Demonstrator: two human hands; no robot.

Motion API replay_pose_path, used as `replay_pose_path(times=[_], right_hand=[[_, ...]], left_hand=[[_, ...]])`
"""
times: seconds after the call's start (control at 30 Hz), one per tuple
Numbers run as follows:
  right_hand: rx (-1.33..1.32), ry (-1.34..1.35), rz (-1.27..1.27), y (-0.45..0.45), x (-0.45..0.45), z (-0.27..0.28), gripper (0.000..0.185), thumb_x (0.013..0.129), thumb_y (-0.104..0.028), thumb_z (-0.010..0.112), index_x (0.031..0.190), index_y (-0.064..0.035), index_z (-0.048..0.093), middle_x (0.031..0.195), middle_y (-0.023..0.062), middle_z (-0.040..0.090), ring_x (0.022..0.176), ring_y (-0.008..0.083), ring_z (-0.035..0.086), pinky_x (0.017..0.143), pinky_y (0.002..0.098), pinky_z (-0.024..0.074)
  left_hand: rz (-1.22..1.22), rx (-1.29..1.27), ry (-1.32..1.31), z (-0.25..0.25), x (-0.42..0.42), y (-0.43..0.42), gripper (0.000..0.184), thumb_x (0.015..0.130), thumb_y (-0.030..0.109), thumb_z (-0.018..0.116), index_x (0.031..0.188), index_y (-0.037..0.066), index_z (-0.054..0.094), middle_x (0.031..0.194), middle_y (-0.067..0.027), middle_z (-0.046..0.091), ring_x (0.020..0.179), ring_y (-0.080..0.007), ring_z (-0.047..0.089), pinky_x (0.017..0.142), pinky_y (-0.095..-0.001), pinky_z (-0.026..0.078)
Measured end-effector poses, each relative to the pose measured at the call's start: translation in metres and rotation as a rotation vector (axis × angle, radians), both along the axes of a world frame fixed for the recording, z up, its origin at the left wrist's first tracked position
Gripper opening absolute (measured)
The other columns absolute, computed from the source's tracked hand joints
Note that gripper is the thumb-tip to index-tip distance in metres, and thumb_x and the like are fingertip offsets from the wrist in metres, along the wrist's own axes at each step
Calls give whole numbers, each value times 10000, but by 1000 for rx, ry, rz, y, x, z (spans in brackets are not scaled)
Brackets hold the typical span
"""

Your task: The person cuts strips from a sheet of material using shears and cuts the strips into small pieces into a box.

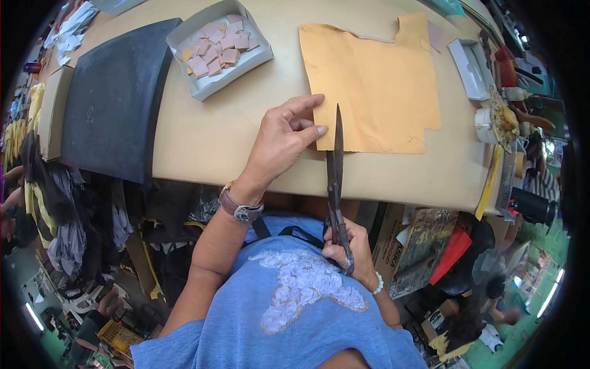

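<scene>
A flat orange-yellow sheet [381, 86], perhaps leather or felt, lies on the table with notches cut from its upper edge and lower right corner. My left hand [286, 132] pinches its left edge between thumb and fingers. In my right hand [351, 249] are long dark scissors [334, 178], gripped by the handles below the table edge. Their blades point away from me and are slightly apart. One blade lies over the sheet near its lower left corner, the other passes beneath the edge.
A white box [203, 83] of small pinkish squares [215, 52] stands beyond my left hand. Left of it lies a black board [117, 98]. A small white box [471, 69], a white cup [485, 126] and a red brush [505, 66] are at the right. The table's front edge [258, 187] runs before me.
</scene>
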State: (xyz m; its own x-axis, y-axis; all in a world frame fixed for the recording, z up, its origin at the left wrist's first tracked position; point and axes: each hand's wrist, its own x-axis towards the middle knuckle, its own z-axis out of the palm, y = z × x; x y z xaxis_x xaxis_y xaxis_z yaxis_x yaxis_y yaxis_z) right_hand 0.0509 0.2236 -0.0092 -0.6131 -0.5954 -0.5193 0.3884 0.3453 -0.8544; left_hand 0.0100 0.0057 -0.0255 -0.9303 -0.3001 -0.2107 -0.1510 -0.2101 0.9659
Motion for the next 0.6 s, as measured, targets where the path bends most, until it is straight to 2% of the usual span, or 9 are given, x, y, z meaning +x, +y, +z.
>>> replay_pose_path(times=[0.3, 0.6], right_hand=[[-4, -43, -42, -1, 3, 2, 372, 631, -268, 792, 700, -32, 513, 567, -39, 457, 511, 38, 414, 457, 189, 324], [38, -103, -110, -3, 8, 6, 284, 671, -170, 764, 665, -29, 517, 527, -30, 484, 472, 39, 445, 432, 194, 343]], left_hand=[[6, 5, 8, -1, 0, -1, 453, 768, -26, 597, 1195, -75, 456, 1010, -106, 585, 793, -97, 587, 722, -221, 482], [15, 11, 3, -2, 0, 1, 457, 768, -21, 599, 1199, -73, 455, 980, -97, 595, 773, -88, 579, 707, -216, 481]])
